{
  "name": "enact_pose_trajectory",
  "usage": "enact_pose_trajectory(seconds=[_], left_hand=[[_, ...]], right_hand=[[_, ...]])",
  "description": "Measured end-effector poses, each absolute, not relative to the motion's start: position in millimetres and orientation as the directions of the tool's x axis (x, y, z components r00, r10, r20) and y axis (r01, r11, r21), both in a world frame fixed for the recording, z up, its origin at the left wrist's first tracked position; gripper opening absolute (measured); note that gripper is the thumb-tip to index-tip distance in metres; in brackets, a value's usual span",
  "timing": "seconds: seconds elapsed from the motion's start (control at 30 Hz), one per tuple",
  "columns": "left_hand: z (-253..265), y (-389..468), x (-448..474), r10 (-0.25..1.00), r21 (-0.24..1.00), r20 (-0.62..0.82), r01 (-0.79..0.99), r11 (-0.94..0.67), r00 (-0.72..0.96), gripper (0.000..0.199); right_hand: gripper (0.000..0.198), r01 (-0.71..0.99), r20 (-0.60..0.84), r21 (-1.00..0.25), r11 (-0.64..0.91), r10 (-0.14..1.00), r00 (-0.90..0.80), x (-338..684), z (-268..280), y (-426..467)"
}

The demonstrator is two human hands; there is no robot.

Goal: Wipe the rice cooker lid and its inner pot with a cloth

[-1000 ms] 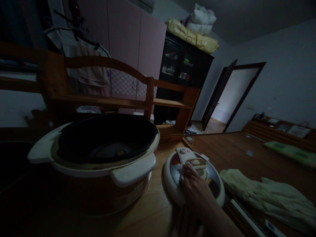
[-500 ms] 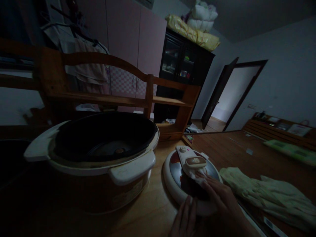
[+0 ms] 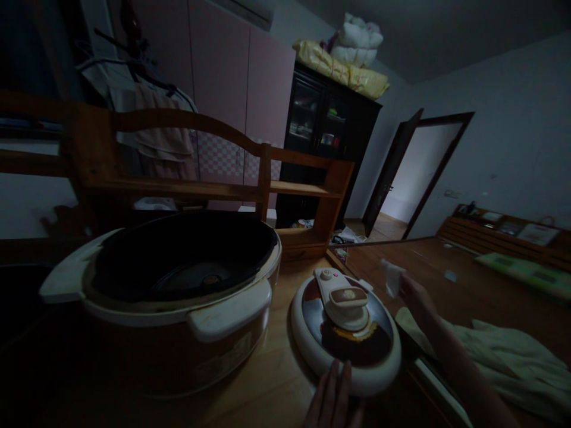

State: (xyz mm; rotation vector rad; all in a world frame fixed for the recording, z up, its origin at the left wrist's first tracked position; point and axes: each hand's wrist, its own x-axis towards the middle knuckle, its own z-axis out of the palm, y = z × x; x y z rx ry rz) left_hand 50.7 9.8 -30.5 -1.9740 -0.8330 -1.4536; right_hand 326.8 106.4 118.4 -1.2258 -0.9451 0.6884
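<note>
A round lid (image 3: 357, 351) with a white rim, a shiny metal top and a brown-and-white handle (image 3: 348, 297) lies on the wooden table. Dark brown patches show on its metal. Fingers stretched out, my left hand (image 3: 333, 395) rests against the lid's near rim. My right hand (image 3: 416, 298) is raised past the lid's right side, apart from it, pinching a crumpled white tissue (image 3: 392, 278). To the left stands a large white cooker (image 3: 232, 312) with side handles, uncovered, its black inside showing.
A wooden shelf rail (image 3: 232, 189) runs along the table's back. Pale green cloth (image 3: 495, 356) lies to the right of the lid. Another dark round pot (image 3: 22, 279) is partly visible at far left. A dark cabinet (image 3: 330, 131) and an open door (image 3: 392, 172) stand farther off.
My right hand has lifted off the lid and moved right and up with the tissue. My left hand stays at the near rim. The view has tilted slightly.
</note>
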Motion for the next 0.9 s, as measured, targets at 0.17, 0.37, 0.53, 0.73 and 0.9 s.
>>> enact_pose_trajectory(seconds=[0.17, 0.37, 0.53, 0.73, 0.9], left_hand=[[-28, 13, 50, 0.175, -0.020, 0.970, 0.777, -0.629, 0.166, 0.035], [-39, 16, 47, 0.180, -0.114, 0.947, 0.800, -0.589, 0.267, 0.041], [-36, 16, 46, 0.187, -0.100, 0.949, 0.805, -0.584, 0.254, 0.044], [-28, 14, 39, 0.161, -0.174, 0.933, 0.797, -0.578, 0.321, 0.038], [-27, 11, 34, 0.182, -0.251, 0.884, 0.765, -0.593, 0.431, 0.040]], right_hand=[[0.039, 0.308, 0.162, -0.949, 0.063, 0.937, 0.308, 303, 105, 140], [0.052, 0.464, 0.131, -0.886, -0.012, 0.953, 0.274, 304, 87, 142], [0.056, 0.486, 0.150, -0.874, -0.016, 0.941, 0.302, 317, 79, 132], [0.052, 0.504, 0.211, -0.863, 0.023, 0.924, 0.319, 327, 71, 120], [0.047, 0.543, 0.248, -0.839, 0.037, 0.914, 0.321, 339, 68, 109]])
